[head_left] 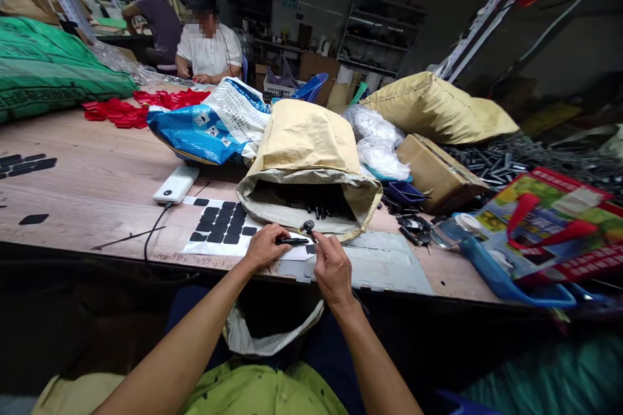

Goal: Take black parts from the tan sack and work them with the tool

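At the table's front edge my left hand (265, 246) is closed on a slim black pen-like piece (293, 241), which points to the right. My right hand (333, 267) pinches a small tool with a dark round head (307, 227); its exact kind is hard to make out. The tool's head is just above the black piece. Beside my left hand lies a white sheet (228, 249) with rows of black rounded stickers (220, 225). Right behind my hands a paper sack (311, 136) lies with its mouth facing me, with several black pieces (318, 211) inside.
A white power bank (176, 184) with a black cable lies left. Behind are a blue-white bag (214, 123) and red pieces (146, 104). A cardboard box (438, 172), a plastic bottle (455, 230) and a colourful bag (545, 227) stand right. Two people (209, 45) sit at the back.
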`<state>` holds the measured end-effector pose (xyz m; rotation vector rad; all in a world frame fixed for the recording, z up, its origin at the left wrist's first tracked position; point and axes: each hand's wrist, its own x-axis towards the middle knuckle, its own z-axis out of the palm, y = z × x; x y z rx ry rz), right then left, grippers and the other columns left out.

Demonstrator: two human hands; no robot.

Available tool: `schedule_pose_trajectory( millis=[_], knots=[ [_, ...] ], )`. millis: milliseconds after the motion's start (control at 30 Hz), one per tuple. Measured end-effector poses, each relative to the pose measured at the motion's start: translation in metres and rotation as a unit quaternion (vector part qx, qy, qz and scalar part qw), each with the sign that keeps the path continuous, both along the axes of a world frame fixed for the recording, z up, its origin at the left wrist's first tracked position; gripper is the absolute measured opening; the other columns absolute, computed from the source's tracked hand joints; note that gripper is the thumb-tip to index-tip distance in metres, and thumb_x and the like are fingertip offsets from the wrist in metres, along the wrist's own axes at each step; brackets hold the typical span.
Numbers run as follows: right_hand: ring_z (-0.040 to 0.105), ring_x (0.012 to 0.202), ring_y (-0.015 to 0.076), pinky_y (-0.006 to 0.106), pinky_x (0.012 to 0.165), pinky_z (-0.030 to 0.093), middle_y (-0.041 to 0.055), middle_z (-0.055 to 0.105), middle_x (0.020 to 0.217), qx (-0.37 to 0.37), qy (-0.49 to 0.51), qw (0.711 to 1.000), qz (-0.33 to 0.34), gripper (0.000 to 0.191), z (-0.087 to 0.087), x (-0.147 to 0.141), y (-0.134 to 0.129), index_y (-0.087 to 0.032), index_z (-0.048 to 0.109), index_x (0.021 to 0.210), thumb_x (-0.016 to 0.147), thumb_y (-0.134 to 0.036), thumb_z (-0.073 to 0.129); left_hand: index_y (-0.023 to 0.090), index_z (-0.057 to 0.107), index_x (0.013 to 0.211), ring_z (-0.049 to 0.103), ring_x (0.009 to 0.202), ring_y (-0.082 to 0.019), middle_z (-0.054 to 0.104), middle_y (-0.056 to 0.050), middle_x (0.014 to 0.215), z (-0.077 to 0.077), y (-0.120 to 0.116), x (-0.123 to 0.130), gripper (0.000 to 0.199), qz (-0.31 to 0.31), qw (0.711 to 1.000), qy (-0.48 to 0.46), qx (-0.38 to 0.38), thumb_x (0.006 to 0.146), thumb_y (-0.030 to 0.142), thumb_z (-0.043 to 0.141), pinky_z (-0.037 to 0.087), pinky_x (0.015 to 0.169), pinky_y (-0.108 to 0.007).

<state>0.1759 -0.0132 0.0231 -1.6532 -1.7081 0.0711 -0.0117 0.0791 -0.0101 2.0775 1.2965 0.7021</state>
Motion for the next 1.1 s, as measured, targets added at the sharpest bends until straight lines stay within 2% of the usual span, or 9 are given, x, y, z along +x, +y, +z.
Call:
schedule_pose_trajectory(
  millis=[167,367,500,733,933,1100],
  knots=[
    [0.059,0.091,0.0166,0.023,0.083,0.046,0.0045,0.063,0.095,-0.025,-0.066,0.997,0.014,0.042,-0.007,-0.003,-0.005,-0.026,0.067,0.128,0.096,-0.012,0.043,0.024,0.073,0.093,0.06,0.092,-0.019,0.068,0.0,0.091,0.0,-0.001,0.001,0.017,0.007,1.0,0.0,0.002,0.076,0.029,0.074,0.043,0.078,-0.029],
    [0.059,0.094,0.0175,0.024,0.085,0.046,0.0059,0.064,0.097,-0.005,-0.068,0.998,0.015,0.04,-0.001,-0.013,-0.002,-0.025,0.066,0.13,0.099,-0.015,0.043,0.024,0.073,0.094,0.06,0.093,-0.019,0.068,0.0,0.093,0.0,-0.001,0.0,0.018,0.004,1.0,-0.009,0.001,0.076,0.025,0.075,0.043,0.08,-0.029],
    [0.059,0.09,0.0166,0.023,0.082,0.046,0.0045,0.064,0.094,-0.022,-0.085,0.996,0.028,0.038,-0.004,-0.019,-0.001,-0.027,0.067,0.126,0.098,-0.015,0.045,0.023,0.071,0.091,0.059,0.092,-0.019,0.067,0.0,0.093,0.001,0.0,0.0,0.015,0.001,1.0,0.001,0.005,0.077,0.026,0.075,0.043,0.079,-0.029],
    [0.058,0.096,0.0173,0.025,0.085,0.043,0.004,0.065,0.097,-0.013,-0.066,0.997,-0.032,0.033,-0.003,0.002,0.023,-0.025,0.07,0.121,0.097,-0.017,0.048,0.023,0.068,0.094,0.06,0.091,-0.019,0.066,0.0,0.095,0.005,-0.002,-0.001,0.02,0.008,1.0,-0.025,-0.012,0.074,0.023,0.071,0.043,0.078,-0.03],
    [0.053,0.091,0.0178,0.027,0.083,0.039,0.0037,0.063,0.093,-0.03,-0.109,0.991,-0.069,0.029,-0.02,0.018,0.048,-0.023,0.073,0.11,0.091,-0.012,0.055,0.023,0.066,0.095,0.06,0.088,-0.018,0.065,0.0,0.098,0.004,-0.002,-0.004,0.022,0.004,0.999,-0.043,-0.021,0.074,0.019,0.067,0.044,0.077,-0.029],
    [0.05,0.091,0.0188,0.029,0.083,0.036,0.0047,0.061,0.095,-0.025,-0.132,0.988,-0.077,0.027,-0.032,0.016,0.05,-0.023,0.073,0.109,0.091,-0.013,0.056,0.023,0.066,0.094,0.06,0.088,-0.018,0.065,0.001,0.097,0.0,0.001,-0.005,0.022,0.0,0.999,-0.04,-0.017,0.072,0.018,0.067,0.044,0.077,-0.029]
  ],
)
